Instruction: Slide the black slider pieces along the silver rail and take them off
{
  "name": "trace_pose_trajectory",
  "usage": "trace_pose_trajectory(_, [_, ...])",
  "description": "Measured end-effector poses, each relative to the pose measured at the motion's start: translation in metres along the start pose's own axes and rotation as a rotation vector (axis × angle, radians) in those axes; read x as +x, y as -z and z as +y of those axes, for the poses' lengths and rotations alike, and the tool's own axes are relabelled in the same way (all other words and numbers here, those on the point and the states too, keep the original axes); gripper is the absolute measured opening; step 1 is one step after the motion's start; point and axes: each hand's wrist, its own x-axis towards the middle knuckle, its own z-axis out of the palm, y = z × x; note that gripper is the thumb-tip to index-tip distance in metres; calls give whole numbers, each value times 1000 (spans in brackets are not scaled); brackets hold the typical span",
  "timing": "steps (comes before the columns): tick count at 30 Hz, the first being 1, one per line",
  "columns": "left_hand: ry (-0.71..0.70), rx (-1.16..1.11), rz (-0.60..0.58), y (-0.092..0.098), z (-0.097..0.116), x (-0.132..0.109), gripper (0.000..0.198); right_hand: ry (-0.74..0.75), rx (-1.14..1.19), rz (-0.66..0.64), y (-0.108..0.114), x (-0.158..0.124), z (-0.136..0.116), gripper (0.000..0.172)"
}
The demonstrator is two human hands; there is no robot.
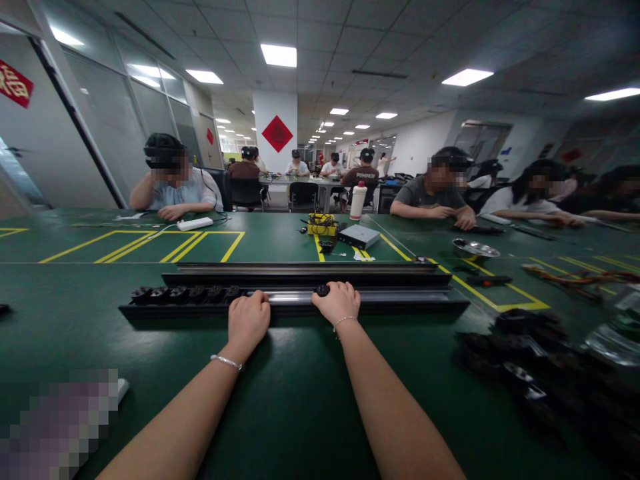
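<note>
A long black channel rail [400, 305] with a shiny inner strip lies across the green table in front of me. Several black socket-like modules [187, 295] sit in a row along its left part. My left hand [249, 321] is closed over the rail at the right end of that row; its fingertips are hidden. Farther right, my right hand [337, 303] grips a small black module [323, 291] at the rail, mostly covered by the fingers. Just behind lies a second long black rail [300, 269], which neither hand touches.
A blurred heap of black parts [540, 373] and a clear plastic container [617, 327] are at right. Across the table are a metal bowl [476, 249], a grey box [359, 235], a yellow box [323, 227], a bottle [357, 202] and a white power strip [195, 224]. Several people sit opposite.
</note>
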Motion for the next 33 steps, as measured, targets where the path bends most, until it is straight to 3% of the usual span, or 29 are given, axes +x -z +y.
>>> trace_pose_trajectory(5, [15,-74,88,-5,-2,0,31,-1,14,-4,3,-1,-1,44])
trace_pose_trajectory(9, [-57,-81,139,-11,-4,-1,39,-5,19,-30,7,1,-1,40])
trace_pose_trajectory(18, [-98,17,82,-8,-1,-4,46,35,-2,-137,24,11,15,40])
trace_pose_trajectory(33, [-90,31,75,-9,-2,-3,45,140,44,58,11,0,26,34])
